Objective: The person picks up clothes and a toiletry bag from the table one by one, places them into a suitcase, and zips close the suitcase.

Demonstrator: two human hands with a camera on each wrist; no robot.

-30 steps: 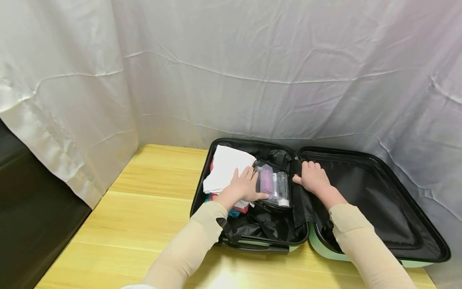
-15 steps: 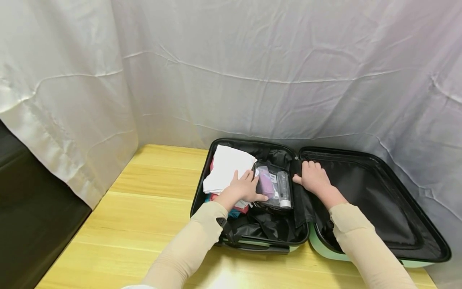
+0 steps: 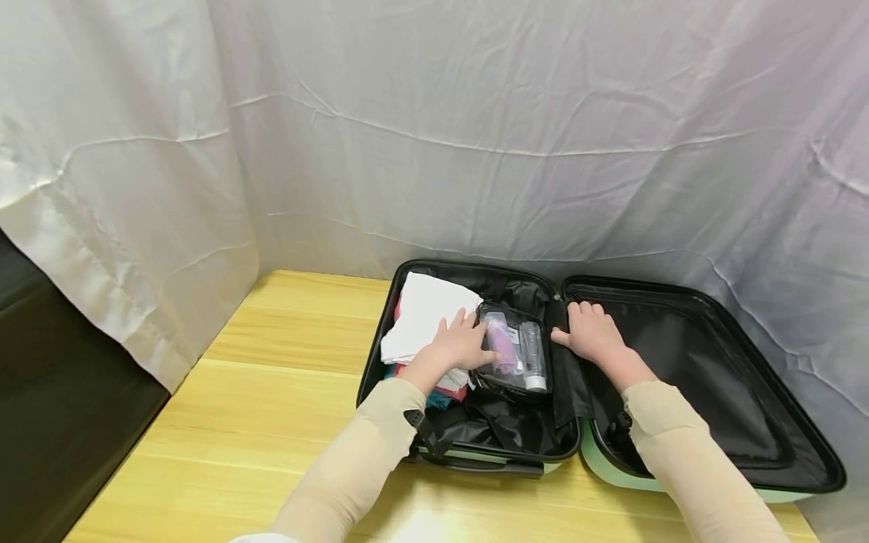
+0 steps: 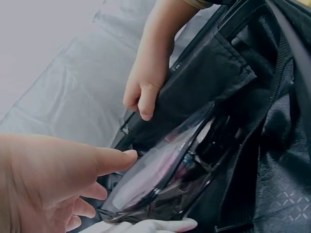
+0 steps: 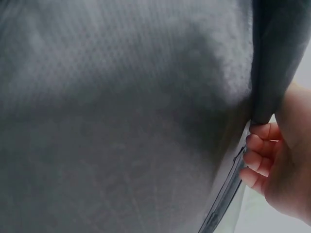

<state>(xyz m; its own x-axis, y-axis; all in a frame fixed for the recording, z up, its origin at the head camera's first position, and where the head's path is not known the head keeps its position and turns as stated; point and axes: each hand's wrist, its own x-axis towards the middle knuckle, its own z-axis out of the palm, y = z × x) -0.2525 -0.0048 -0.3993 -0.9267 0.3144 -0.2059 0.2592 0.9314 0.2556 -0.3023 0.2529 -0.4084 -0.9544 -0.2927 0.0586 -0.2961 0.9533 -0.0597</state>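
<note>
An open suitcase lies on the wooden table. In its left half, a clear black-edged pouch contains a purple item and a clear bottle with a white cap. A folded white cloth lies beside the pouch. My left hand is spread over the cloth and the pouch's left edge, its thumb towards the purple item. At the suitcase's hinge, my right hand grips the edge of a black fabric flap; the right wrist view shows its fingers curled against the fabric.
Red and teal cloths show under the white one. The suitcase's black-lined right half lies open beside the flap. Grey curtains hang behind the wooden table, and a dark surface is at far left.
The pouch and the items inside it have shifted and tilted slightly. My left hand has moved a little away from me, its thumb higher up the pouch. The right hand stays at the flap.
</note>
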